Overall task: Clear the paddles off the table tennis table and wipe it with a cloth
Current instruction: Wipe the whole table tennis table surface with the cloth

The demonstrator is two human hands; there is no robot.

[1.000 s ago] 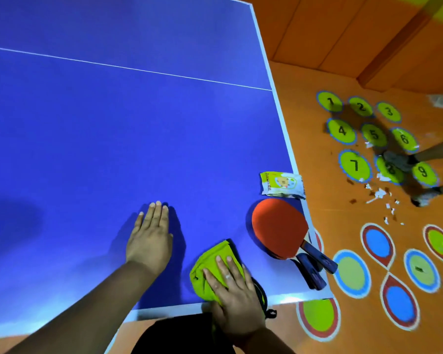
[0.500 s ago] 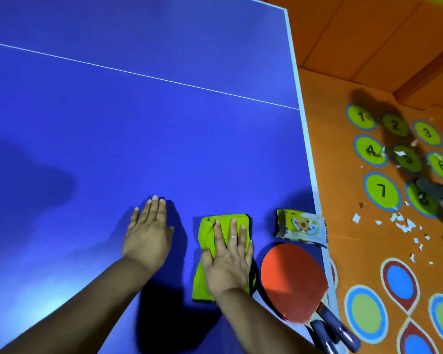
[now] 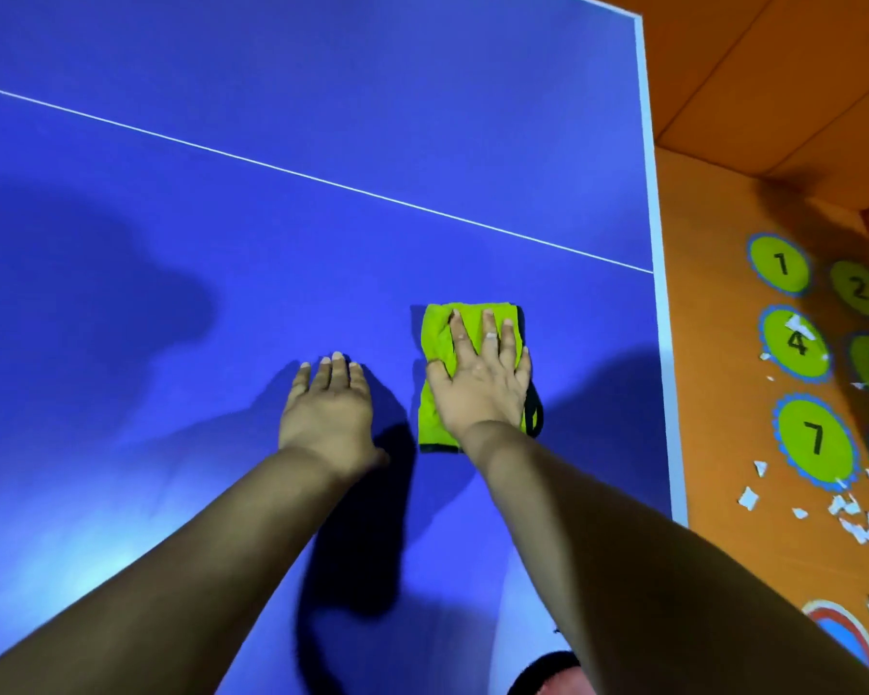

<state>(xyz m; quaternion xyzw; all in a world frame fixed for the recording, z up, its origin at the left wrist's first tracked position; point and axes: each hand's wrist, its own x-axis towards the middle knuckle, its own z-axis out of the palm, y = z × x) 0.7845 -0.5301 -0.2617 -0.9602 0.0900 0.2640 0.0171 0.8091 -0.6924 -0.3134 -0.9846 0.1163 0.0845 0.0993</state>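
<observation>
We see both bare arms (image 3: 212,559) stretched forward side by side. The right hand (image 3: 482,383) lies palm down on the green cloth (image 3: 435,413), pressing it flat. Its fingers (image 3: 490,328) are straight and slightly spread, reaching almost to the cloth's far edge, and the thumb angles toward the cloth's left side. The left hand (image 3: 329,408) lies flat just left of the cloth without touching it, fingers straight and close together, holding nothing. We see the right wrist cross the cloth's near edge.
</observation>
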